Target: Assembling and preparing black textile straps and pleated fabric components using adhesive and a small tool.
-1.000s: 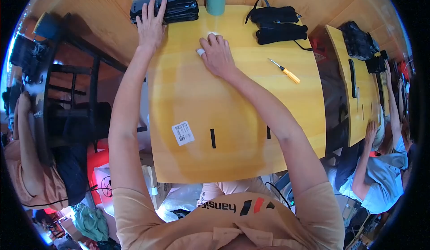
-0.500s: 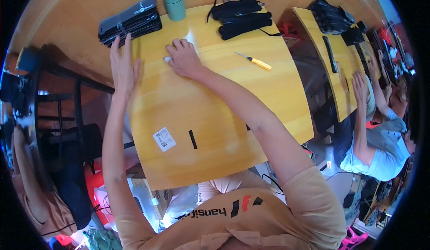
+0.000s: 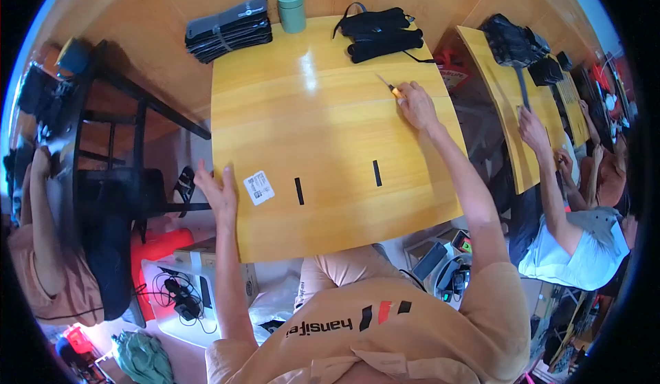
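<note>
My right hand is closed round the yellow handle of a screwdriver at the right side of the wooden table. The thin metal shaft points to the far left. My left hand is at the table's left edge, fingers spread, holding nothing. Close beside it on the tabletop lies a white printed label. Two short black strips, a left one and a right one, are on the near half of the table.
Along the far edge stand a bundle of dark flat pouches, a green canister and black fabric rolls with straps. A black-framed chair is on the left. At a second table on the right, a person's hand holds a dark strip.
My right hand has moved right and picked up the screwdriver. My left hand has drawn back from near the pouches to the table's near left edge. The view has shifted slightly.
</note>
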`<state>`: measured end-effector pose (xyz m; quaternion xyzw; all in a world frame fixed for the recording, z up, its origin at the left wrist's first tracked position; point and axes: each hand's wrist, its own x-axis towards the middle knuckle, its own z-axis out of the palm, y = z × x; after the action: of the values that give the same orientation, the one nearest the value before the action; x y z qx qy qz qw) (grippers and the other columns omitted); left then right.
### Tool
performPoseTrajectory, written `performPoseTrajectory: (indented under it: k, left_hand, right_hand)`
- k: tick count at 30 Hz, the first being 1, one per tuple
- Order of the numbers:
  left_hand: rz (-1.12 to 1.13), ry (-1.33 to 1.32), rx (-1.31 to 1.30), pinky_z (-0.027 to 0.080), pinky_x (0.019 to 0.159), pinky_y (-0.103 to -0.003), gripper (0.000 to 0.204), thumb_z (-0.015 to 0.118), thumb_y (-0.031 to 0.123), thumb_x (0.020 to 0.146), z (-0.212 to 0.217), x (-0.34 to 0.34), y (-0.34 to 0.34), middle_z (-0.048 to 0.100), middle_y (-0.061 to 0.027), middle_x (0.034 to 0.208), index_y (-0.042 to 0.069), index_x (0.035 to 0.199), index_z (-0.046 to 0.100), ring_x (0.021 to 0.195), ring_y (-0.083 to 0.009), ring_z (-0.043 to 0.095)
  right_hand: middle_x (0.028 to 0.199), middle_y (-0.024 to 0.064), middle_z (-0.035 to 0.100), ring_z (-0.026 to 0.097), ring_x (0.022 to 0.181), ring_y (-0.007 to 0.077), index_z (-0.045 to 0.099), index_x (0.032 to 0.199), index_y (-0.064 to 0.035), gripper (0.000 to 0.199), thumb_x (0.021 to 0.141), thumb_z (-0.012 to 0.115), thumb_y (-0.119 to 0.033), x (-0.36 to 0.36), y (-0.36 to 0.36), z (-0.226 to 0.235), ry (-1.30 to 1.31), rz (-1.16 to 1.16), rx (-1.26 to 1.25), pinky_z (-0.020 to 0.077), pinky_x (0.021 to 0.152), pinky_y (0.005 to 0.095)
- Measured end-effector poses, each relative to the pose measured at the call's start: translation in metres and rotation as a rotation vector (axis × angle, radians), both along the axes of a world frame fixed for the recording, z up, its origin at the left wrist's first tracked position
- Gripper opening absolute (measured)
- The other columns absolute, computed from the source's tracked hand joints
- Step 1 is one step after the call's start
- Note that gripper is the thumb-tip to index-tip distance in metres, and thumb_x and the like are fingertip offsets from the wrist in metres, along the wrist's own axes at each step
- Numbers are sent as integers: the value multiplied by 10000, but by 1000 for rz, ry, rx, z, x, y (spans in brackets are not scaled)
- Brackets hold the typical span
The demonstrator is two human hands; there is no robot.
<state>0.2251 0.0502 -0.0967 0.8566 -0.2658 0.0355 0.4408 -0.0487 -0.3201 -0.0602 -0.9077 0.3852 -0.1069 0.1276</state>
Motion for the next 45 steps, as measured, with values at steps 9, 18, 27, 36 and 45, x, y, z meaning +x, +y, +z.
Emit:
performPoseTrajectory:
  k: [9,18,27,36,45]
  left_hand:
    - [65,-57,169,389,903,-451,627,485,399,880,11,-18,-21,333,-241,1258,14,1335,288,1131,-420,414]
    - [81,-19,299,406,868,-455,592,443,429,886,15,-20,-19,379,-223,1231,61,1332,314,1084,-400,466]
    - [52,-17,431,409,849,-467,618,456,398,878,24,-22,-28,410,-238,1178,40,1350,282,1028,-416,488]
    - [61,-22,440,422,823,-468,641,485,388,860,26,-20,-32,431,-226,1162,32,1349,273,999,-408,503]
    - [44,-77,400,424,814,-470,670,489,445,861,19,-22,-25,429,-241,1170,20,1339,292,977,-414,515]
  right_hand:
    - [949,154,555,520,964,313,591,970,-54,202,775,553,-92,75,97,-11,-139,387,39,451,815,395]
    - [917,159,522,516,925,315,520,1106,-26,390,717,552,-26,56,73,-5,-352,408,-65,452,795,402]
    - [1404,100,307,260,1318,251,332,1331,-91,804,619,707,-104,52,-154,14,286,8,-457,304,1017,478]
    - [1135,151,561,547,1048,302,476,1195,-58,671,581,697,-219,47,-131,36,380,69,-185,410,916,441]
    - [853,176,639,622,825,279,605,964,-4,541,483,667,-244,-56,-49,89,57,70,135,481,758,333]
